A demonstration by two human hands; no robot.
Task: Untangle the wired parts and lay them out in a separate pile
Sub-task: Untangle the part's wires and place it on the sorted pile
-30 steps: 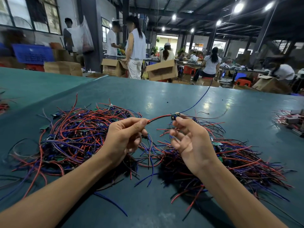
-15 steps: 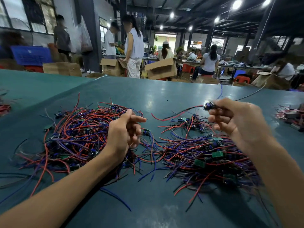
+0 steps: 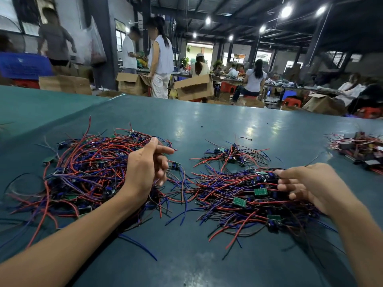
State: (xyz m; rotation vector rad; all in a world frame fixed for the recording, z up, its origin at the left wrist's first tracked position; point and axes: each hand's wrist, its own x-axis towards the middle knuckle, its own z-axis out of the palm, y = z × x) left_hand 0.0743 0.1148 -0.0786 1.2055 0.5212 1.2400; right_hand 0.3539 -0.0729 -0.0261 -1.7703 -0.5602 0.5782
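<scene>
I see left hand (image 3: pixel 145 168) over tangled heap (image 3: pixel 87 172), fingers loosely curled, empty; right hand (image 3: pixel 310 183) at right-side pile (image 3: pixel 238 195), fingers curled, can't tell if gripping anything.

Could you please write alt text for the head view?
A person's two bare hands work on heaps of red, blue and black wired parts with small green circuit boards on a teal table: the left hand hovers over the large tangled heap, the right hand reaches into a flatter pile beside it. Workers and cardboard boxes fill the background.
</scene>
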